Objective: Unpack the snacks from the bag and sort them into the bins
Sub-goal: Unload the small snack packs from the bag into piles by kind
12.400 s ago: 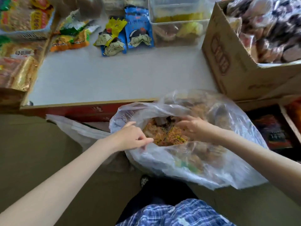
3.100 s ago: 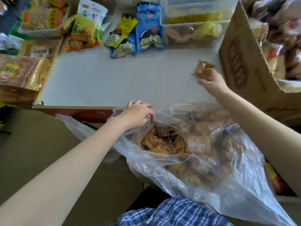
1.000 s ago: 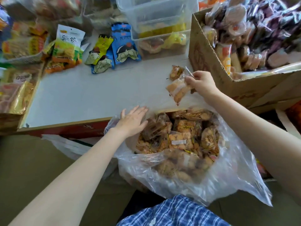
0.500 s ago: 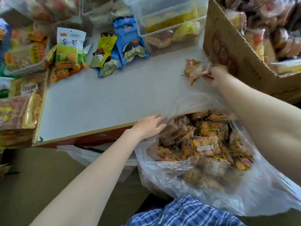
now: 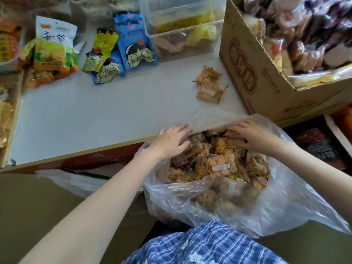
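**Both hands at bag mouth, two packets out**

Head view: my left hand [image 5: 169,141] lies released, flat on the plastic bag [image 5: 285,202] rim. My right hand [image 5: 253,137] reaches among the snack packets [image 5: 219,164]; grip state unclear. Two packets [image 5: 209,84] lie on the bench [image 5: 85,115] beside the cardboard box [image 5: 253,73]. Risk: the full bag overhangs the bench edge and could slump, spilling.

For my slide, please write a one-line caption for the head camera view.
Both hands, left and right, reach into a clear plastic bag of cracker packets; two packets lie on the white table.
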